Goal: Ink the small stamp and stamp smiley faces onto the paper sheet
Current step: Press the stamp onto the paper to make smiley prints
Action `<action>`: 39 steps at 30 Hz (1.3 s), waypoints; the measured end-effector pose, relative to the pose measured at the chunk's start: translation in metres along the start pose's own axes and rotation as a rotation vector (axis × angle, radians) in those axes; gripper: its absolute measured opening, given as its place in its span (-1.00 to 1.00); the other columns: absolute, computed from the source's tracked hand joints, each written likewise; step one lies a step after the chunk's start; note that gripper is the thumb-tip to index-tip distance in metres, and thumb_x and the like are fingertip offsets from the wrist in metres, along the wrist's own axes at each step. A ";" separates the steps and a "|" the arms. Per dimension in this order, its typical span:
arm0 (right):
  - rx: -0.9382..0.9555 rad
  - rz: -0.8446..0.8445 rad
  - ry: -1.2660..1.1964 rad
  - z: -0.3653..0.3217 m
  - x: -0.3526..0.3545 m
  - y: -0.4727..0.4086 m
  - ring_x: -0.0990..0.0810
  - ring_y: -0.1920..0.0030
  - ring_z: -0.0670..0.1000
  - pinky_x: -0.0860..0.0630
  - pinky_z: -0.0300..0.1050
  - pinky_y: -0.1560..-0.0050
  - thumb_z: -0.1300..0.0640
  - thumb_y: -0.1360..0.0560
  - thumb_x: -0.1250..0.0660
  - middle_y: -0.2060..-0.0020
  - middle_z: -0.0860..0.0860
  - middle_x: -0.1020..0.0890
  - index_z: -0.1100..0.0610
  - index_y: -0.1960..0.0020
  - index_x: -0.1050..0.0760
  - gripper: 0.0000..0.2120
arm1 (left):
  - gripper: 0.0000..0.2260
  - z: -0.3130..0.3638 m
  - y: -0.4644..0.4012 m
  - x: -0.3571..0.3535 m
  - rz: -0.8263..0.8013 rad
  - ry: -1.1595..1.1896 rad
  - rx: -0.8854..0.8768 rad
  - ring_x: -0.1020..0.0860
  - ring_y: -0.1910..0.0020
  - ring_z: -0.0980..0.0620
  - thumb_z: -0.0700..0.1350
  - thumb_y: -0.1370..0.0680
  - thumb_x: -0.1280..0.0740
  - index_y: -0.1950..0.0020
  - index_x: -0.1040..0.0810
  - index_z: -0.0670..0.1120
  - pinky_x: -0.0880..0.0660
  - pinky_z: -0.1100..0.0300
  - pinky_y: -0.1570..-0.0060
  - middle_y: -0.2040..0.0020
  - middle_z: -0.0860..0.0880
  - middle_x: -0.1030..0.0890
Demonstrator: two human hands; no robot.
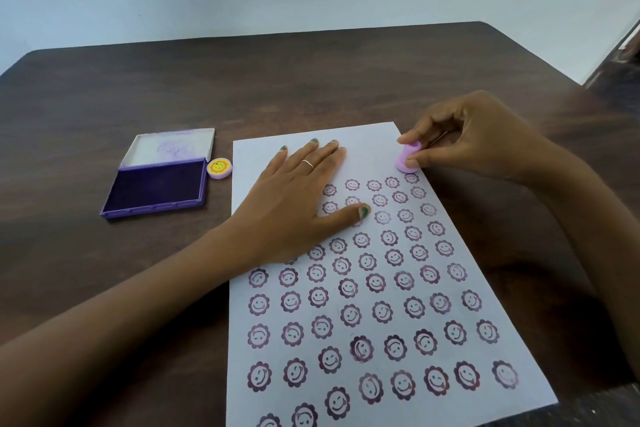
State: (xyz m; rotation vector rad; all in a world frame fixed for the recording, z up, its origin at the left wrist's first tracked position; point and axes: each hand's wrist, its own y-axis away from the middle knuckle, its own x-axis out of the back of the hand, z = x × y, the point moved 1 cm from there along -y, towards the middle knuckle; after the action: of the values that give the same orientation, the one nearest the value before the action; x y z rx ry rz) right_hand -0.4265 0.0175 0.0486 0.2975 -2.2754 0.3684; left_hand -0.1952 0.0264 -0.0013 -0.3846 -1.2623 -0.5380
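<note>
The left hand [294, 198] is lying flat, palm down, on the upper part of the paper sheet [381, 288], its forearm reaching in from the lower left; the fingers are stretched out and slightly spread, the thumb angled out to the side, covering some of the purple smiley prints [348, 288]. The right hand [474, 139] is coming in from the right with the wrist bent, pinching the small pink stamp [408, 159] between thumb and fingertips, its base sitting on the paper near the top right corner. The open ink pad [157, 189] and a yellow stamp cap [219, 168] are lying on the dark table [311, 80], left of the sheet.
</note>
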 end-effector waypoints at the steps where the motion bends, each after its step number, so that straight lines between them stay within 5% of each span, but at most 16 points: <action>1: -0.005 0.002 0.010 0.000 0.000 0.000 -0.66 0.18 -0.18 -0.51 -0.48 0.15 0.18 -0.20 -0.55 0.21 -0.15 -0.66 0.18 0.12 -0.64 -0.74 | -0.18 0.000 0.000 0.000 0.003 0.001 -0.001 0.13 -0.52 0.12 0.41 -0.37 0.10 -0.54 0.10 0.02 0.19 0.06 -0.49 -0.56 0.08 0.06; 17: -0.053 0.024 0.139 -0.006 -0.003 -0.001 -0.63 0.24 -0.25 -0.43 -0.57 0.27 0.18 -0.20 -0.57 0.29 -0.11 -0.67 0.05 0.22 -0.61 -0.79 | -0.18 0.001 -0.001 -0.001 0.005 -0.002 -0.007 0.11 -0.52 0.11 0.42 -0.38 0.09 -0.54 0.09 0.02 0.19 0.07 -0.49 -0.56 0.08 0.05; 39: -0.085 0.036 0.152 -0.009 -0.005 0.001 -0.63 0.28 -0.24 -0.44 -0.56 0.28 0.21 -0.19 -0.58 0.31 -0.09 -0.67 0.11 0.22 -0.63 -0.80 | -0.18 0.001 0.000 -0.002 0.013 -0.002 -0.009 0.11 -0.52 0.11 0.41 -0.37 0.09 -0.54 0.08 0.02 0.21 0.09 -0.47 -0.56 0.07 0.04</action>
State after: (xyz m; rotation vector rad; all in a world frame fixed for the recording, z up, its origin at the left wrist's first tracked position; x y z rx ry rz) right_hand -0.4170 0.0218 0.0507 0.1785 -2.1425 0.3017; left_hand -0.1962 0.0272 -0.0032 -0.4007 -1.2588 -0.5329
